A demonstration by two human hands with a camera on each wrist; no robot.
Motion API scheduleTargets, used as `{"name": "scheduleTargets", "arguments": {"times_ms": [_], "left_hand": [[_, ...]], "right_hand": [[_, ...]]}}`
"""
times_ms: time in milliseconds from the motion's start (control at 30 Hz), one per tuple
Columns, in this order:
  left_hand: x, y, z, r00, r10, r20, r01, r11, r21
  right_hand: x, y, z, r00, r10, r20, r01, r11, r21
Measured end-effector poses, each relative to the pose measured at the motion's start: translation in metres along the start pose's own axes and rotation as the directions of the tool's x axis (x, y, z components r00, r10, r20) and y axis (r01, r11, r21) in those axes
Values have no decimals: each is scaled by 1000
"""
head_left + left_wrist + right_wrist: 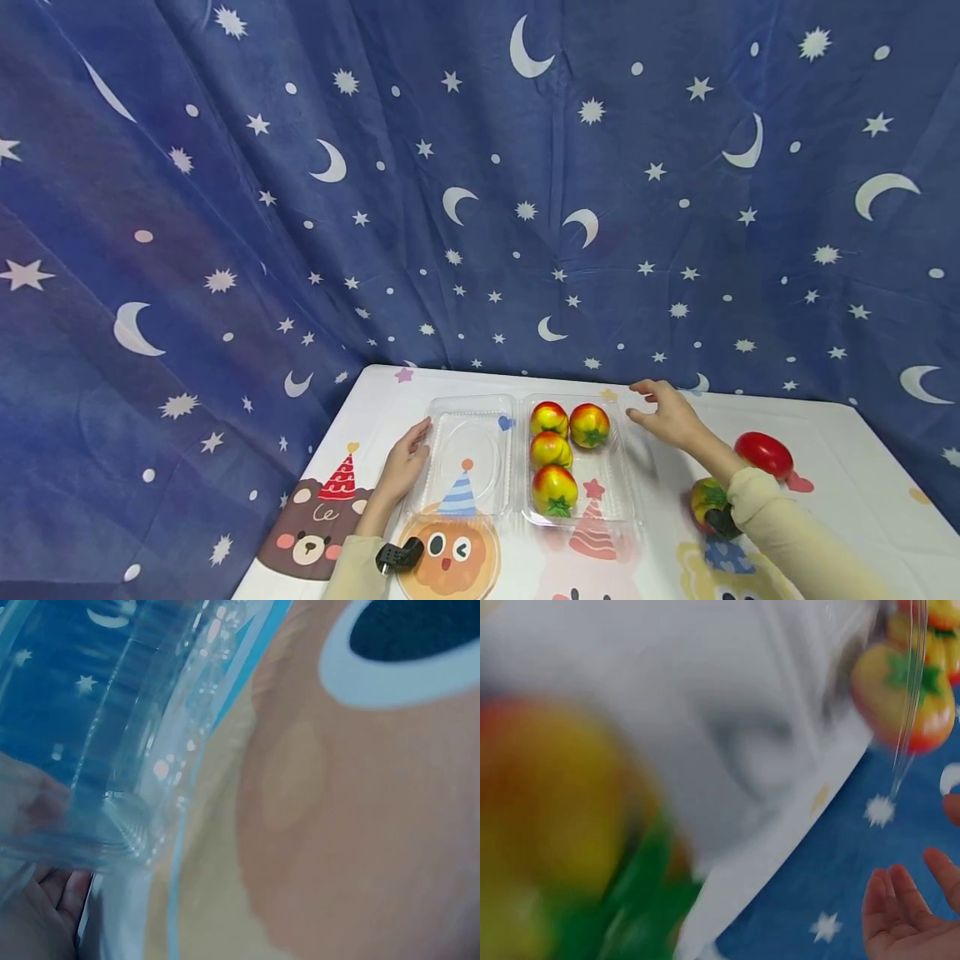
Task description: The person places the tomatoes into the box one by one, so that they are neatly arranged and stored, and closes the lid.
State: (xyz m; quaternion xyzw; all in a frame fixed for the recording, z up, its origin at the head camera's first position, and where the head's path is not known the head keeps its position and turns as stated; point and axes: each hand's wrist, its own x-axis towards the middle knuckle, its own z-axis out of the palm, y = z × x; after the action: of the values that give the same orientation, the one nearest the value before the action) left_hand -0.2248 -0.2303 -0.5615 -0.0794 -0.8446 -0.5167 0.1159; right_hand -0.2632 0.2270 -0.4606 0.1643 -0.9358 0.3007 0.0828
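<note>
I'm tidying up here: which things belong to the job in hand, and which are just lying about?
Job, it seems: open clear box, between left hand and right hand; four fruits inside it.

Lying about, probably: loose fruit by the right sleeve, though it matches the others; red oval object farther right.

Beneath the fingers (651, 387) spread a white, cartoon-printed tablecloth (832, 433); beyond them hung a dark blue moon-and-star curtain (487, 187).

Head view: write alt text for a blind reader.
A left hand and right hand flank an open clear clamshell box, four persimmon-like toy fruits in its right half. A fifth fruit and a red oval object lie farther right.
</note>
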Motion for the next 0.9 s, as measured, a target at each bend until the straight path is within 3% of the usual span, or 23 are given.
{"name": "scheduleTargets", "arguments": {"times_ms": [167, 467, 500, 600, 900], "left_hand": [[-1, -1, 3, 1000, -24, 0, 24, 1000, -9], [1, 4, 0, 1000, -4, 1, 4, 1000, -9], [0, 10, -2, 1000, -12, 3, 12, 1000, -17], [-1, 9, -2, 1000, -21, 4, 21, 1000, -22], [-4, -2, 0, 999, -44, 3, 44, 999, -9]], "right_hand": [[-17, 25, -36, 996, 90, 11, -89, 993, -82], [-57, 85, -91, 974, 228, 8, -223, 957, -187], [-61, 90, -94, 971, 240, 13, -234, 955, -183], [-71, 104, -97, 965, 262, 23, -255, 952, -170], [-83, 123, -85, 951, 301, 75, -287, 944, -160]]}}
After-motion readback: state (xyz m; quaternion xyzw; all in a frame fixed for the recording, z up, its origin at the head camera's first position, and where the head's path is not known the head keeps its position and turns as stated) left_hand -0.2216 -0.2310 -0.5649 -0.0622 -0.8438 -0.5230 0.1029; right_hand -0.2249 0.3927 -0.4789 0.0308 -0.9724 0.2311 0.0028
